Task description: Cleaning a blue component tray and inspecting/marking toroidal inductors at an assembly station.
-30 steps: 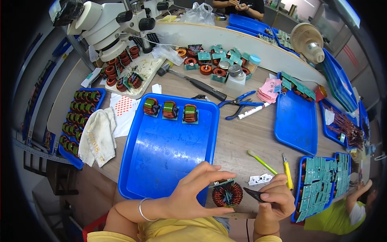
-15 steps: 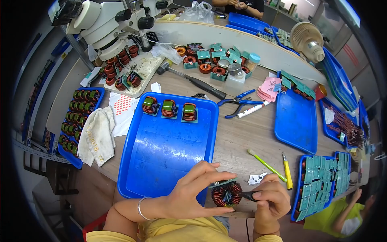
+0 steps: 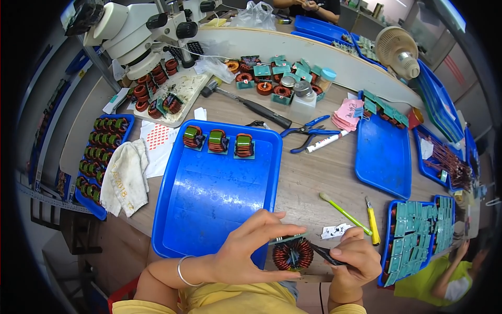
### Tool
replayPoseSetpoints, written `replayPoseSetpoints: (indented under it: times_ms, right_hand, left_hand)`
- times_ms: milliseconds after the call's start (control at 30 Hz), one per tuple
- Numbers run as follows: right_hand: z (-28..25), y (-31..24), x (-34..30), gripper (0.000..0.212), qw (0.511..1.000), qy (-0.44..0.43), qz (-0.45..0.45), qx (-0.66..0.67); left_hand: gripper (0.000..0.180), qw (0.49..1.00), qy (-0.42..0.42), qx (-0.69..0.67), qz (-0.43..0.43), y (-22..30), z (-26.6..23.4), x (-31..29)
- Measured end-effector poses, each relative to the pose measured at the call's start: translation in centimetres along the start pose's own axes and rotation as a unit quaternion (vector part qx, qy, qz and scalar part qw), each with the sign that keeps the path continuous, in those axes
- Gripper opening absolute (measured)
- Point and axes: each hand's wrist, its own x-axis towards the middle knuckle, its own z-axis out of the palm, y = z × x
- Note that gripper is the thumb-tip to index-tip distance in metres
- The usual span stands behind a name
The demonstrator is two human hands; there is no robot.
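Between its thumb and fingers my left hand [image 3: 246, 248] grips a toroidal coil [image 3: 293, 255] by its edges, just off the front edge of the table. The coil has copper-coloured windings around a dark middle, and a small green circuit board [image 3: 287, 239] lies along its top. My right hand [image 3: 358, 259] is closed on black tweezers [image 3: 326, 254], whose pointed end is at the coil's right side; whether it touches the windings I cannot tell. Left of the coil, a blue tray [image 3: 217, 193] holds three finished-looking coils [image 3: 217, 141] on boards in its far row.
A green brush [image 3: 345, 213], a yellow knife [image 3: 372, 222] and a white scrap [image 3: 335, 231] lie beyond my right hand. Pliers [image 3: 308, 135], a marker [image 3: 327, 142] and a hammer [image 3: 256, 109] lie farther back. A microscope [image 3: 125, 39] stands far left; trays of boards [image 3: 410, 238] sit right.
The tweezers have swung to a steeper slant, with more of their length showing. My right hand has shifted slightly right. My left hand keeps its grip on the coil.
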Motion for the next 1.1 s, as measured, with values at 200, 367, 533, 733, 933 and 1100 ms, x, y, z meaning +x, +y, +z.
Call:
replayPoseSetpoints:
  times_ms: [200, 367, 533, 733, 933, 1100]
  right_hand:
    - [-0.65, -0.18, 0.54, 0.030, 0.995, -0.087, -0.042, -0.037]
    - [-0.47, -0.30, 0.56, 0.031, 0.991, -0.088, -0.059, -0.081]
    - [-0.40, -0.35, 0.61, 0.031, 0.990, -0.089, -0.067, -0.091]
    - [-0.36, -0.40, 0.55, 0.031, 0.988, -0.091, -0.069, -0.106]
    - [-0.31, -0.47, 0.55, 0.031, 0.985, -0.096, -0.072, -0.122]
    - [-0.38, -0.64, 0.50, 0.032, 0.983, -0.101, -0.074, -0.135]
  left_hand:
    - [0.061, 0.998, 0.009, 0.051, 0.031, 0.16, 0.13, 0.08]
    - [0.059, 0.995, 0.011, 0.088, 0.037, 0.33, 0.10, 0.13]
    - [0.058, 0.993, 0.016, 0.111, 0.043, 0.40, 0.12, 0.12]
    - [0.057, 0.990, 0.017, 0.135, 0.048, 0.45, 0.14, 0.14]
    - [0.057, 0.989, 0.022, 0.139, 0.054, 0.30, 0.23, 0.10]
    - [0.057, 0.988, 0.023, 0.140, 0.053, 0.28, 0.23, 0.09]
